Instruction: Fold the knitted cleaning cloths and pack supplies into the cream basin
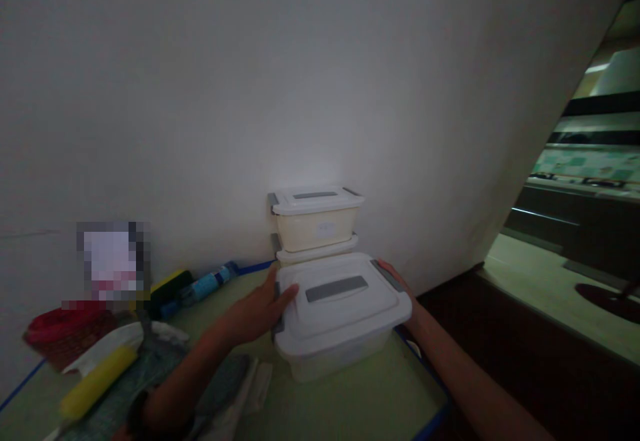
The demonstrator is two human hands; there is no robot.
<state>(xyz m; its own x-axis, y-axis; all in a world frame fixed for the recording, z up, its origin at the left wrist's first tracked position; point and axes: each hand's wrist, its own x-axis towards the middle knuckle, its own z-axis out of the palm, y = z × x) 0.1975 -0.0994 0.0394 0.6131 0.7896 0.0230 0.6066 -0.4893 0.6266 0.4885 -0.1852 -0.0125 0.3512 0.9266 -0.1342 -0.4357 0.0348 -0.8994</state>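
Note:
A lidded plastic storage box point(345, 314), white with grey side clips and a grey handle strip on its lid, is held between my two hands near the right end of the table. My left hand point(263, 308) grips its left side, thumb over the lid's edge and fingers partly hidden. On the far right side, my right hand point(397, 281) holds the box by the clip; most of its fingers are out of sight. Just behind stand two similar boxes, one stacked on the other: the upper box point(320, 224) shows fully, while the lower box point(317, 250) is mostly hidden.
A red basket point(70, 334), a yellow roll-shaped item point(99, 381), a blue-labelled bottle point(207, 284) and folded cloths point(230, 384) lie on the table's left part. The wall point(320, 94) rises behind. Dark floor point(500, 348) drops off right of the table's blue edge.

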